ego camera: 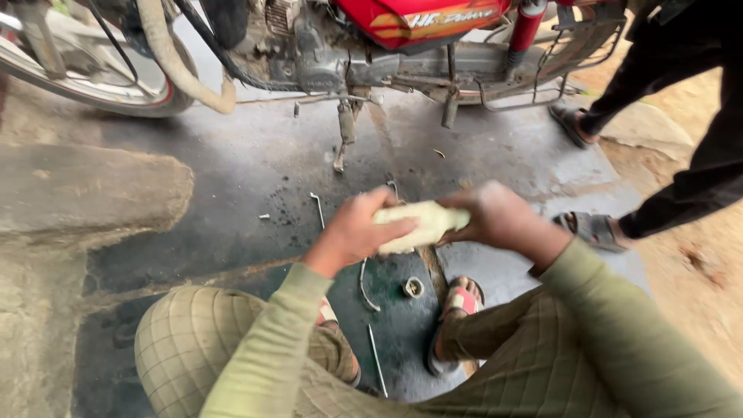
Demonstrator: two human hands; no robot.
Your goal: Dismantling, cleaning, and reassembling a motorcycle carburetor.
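Motorcycle wheel far left, on oil-stained floor. Left hand, fingers wrapped round near end of pale cloth bundle. Below hands, curved metal rod and small ring-shaped part lying on floor between sandalled feet. Right hand, fingers closed over bundle's far end, held mid-air in front of red motorcycle. Far right, another person's sandalled foot, dark trousers.

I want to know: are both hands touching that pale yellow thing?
Touching. The head view shows the left hand and right hand wrapped around the pale yellow thing.
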